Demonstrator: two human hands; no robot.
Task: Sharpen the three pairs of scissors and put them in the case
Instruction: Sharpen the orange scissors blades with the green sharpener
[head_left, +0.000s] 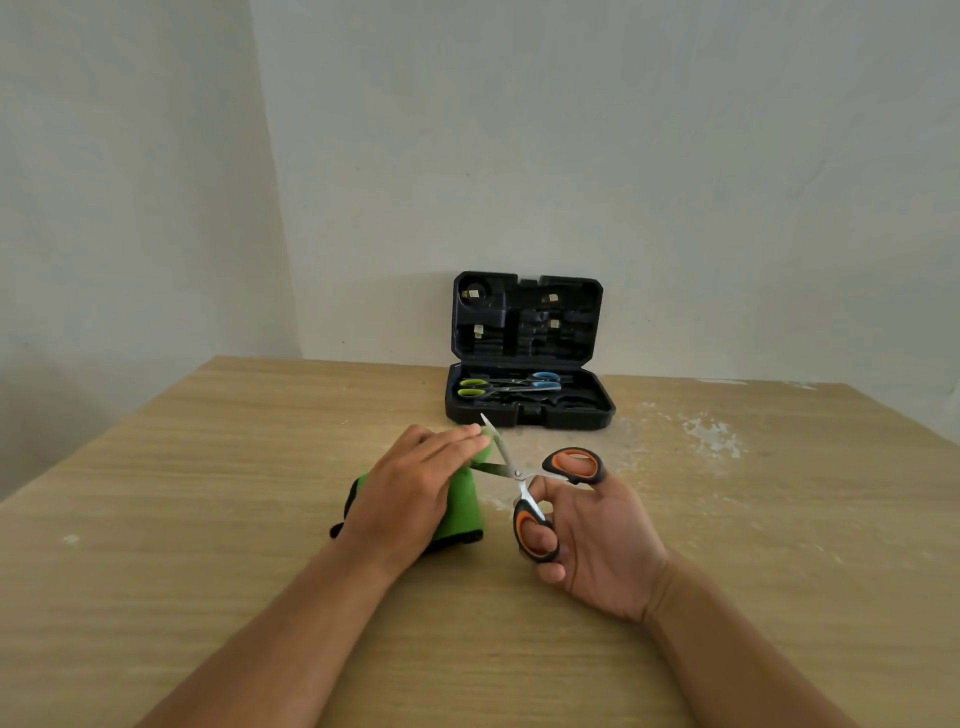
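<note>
Gripping the orange-handled scissors (540, 486), the right hand (597, 545) sits nearest the camera at right of centre, thumb through the near loop and fingers through the far loop, blades spread wide apart. Just left of it, the left hand (415, 483) lies palm down with fingers straight, pressing flat on a green sharpener (460, 506) with black trim that rests on the wooden table (208, 519). The 2 blades straddle the far end of the sharpener beneath the left fingertips; 1 blade tip pokes up past them toward the case.

Beyond the hands, pale scuffed patches (706, 434) mark the tabletop at right.

Farther back, the black case (530, 410) stands open against the wall (675, 156), lid upright. In its lower tray lie 2 pairs: the green-handled scissors (472, 387) with handles at left, and the blue-handled scissors (545, 380) with handles at right, blades overlapping mid-tray.
</note>
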